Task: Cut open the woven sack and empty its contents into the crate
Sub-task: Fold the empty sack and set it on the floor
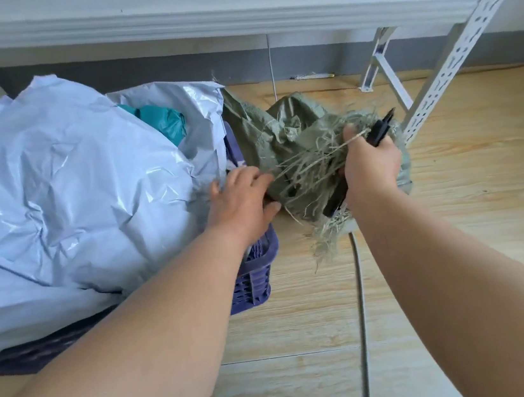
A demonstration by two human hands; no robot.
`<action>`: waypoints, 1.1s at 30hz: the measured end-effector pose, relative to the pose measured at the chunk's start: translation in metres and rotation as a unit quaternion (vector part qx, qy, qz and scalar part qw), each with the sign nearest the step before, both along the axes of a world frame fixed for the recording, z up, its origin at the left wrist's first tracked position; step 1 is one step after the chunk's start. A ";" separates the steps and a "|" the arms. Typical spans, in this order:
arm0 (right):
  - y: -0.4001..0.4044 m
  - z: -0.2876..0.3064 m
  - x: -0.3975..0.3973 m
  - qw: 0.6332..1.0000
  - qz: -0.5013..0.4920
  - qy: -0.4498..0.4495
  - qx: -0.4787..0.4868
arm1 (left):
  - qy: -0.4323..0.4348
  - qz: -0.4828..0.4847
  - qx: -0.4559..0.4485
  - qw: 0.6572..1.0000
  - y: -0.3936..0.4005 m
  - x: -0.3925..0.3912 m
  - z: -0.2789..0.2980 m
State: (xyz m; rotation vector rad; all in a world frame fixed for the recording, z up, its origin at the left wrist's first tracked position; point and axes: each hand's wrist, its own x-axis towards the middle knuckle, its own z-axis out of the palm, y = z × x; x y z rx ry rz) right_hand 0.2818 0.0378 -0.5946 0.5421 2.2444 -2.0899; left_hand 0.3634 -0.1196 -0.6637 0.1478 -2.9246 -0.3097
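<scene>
A crumpled green woven sack point(278, 129) with frayed loose strands lies on the wooden floor just right of a purple plastic crate point(257, 272). The crate is piled high with pale blue-white plastic parcels point(63, 191) and a teal parcel point(165, 119). My right hand point(371, 167) grips a black cutter point(381, 129) together with a bunch of the sack's frayed edge. My left hand point(240, 197) rests at the crate's right rim, fingers spread, touching the sack's strands; I cannot tell whether it pinches any.
A white metal shelf unit stands behind, with a perforated upright point(463, 42) slanting down at the right and a leg point(379, 59) near the wall. A thin dark cable point(358, 285) runs along the wooden floor between my arms.
</scene>
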 end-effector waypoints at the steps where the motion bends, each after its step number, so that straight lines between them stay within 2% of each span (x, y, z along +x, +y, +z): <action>1: 0.002 -0.001 0.000 1.000 0.008 -0.005 0.001 | 0.011 0.012 0.020 1.000 -0.001 -0.002 -0.003; 3: 0.005 -0.004 0.003 1.000 0.025 -0.016 0.004 | 0.068 0.060 0.143 0.986 -0.008 -0.005 -0.003; 4: 0.006 -0.006 0.005 0.999 0.032 -0.018 0.004 | 0.087 0.097 0.231 0.964 -0.012 -0.007 -0.001; 5: 0.005 -0.008 0.008 0.999 0.039 -0.018 0.003 | 0.085 0.132 0.295 0.943 -0.017 -0.009 0.002; 6: 0.004 -0.009 0.011 0.999 0.048 -0.018 0.001 | 0.057 0.147 0.315 0.936 -0.021 -0.012 0.004; 8: -0.002 -0.010 0.016 0.997 0.072 -0.014 -0.003 | -0.034 0.121 0.245 0.961 -0.024 -0.018 0.009; 10: -0.009 -0.009 0.021 0.995 0.100 -0.003 -0.009 | -0.041 0.140 0.177 0.973 -0.028 -0.020 0.015; 13: -0.019 -0.010 0.027 0.988 0.152 0.005 0.007 | 0.019 0.272 0.219 0.937 -0.049 -0.014 0.018; 15: -0.025 -0.012 0.031 0.984 0.177 -0.002 0.016 | 0.057 0.306 0.278 0.909 -0.053 -0.004 0.019; 17: -0.028 -0.015 0.032 0.987 0.161 -0.006 0.017 | 0.062 0.276 0.294 0.913 -0.048 0.006 0.022; 20: -0.021 -0.016 0.027 0.997 0.081 -0.002 0.008 | 0.049 0.180 0.315 0.931 -0.032 0.016 0.027; 23: -0.015 -0.019 0.024 0.999 0.044 0.007 0.002 | 0.161 0.138 0.276 0.937 -0.023 0.015 0.044; 25: -0.013 -0.021 0.025 0.999 0.036 0.005 -0.001 | 0.199 0.118 0.251 0.940 -0.022 0.011 0.052; 27: -0.008 -0.017 0.022 1.000 -0.006 0.007 -0.023 | 0.157 0.115 0.272 0.942 -0.022 0.009 0.049; 29: 0.002 -0.009 0.014 0.997 -0.069 0.022 -0.035 | 0.068 0.146 0.278 0.947 -0.021 0.012 0.039; 31: 0.013 -0.001 0.005 0.993 -0.104 0.037 -0.039 | -0.062 0.204 0.230 0.949 -0.018 0.019 0.026; 33: 0.017 0.001 -0.002 0.992 -0.113 0.044 -0.043 | -0.178 0.256 0.162 0.936 -0.013 0.023 0.019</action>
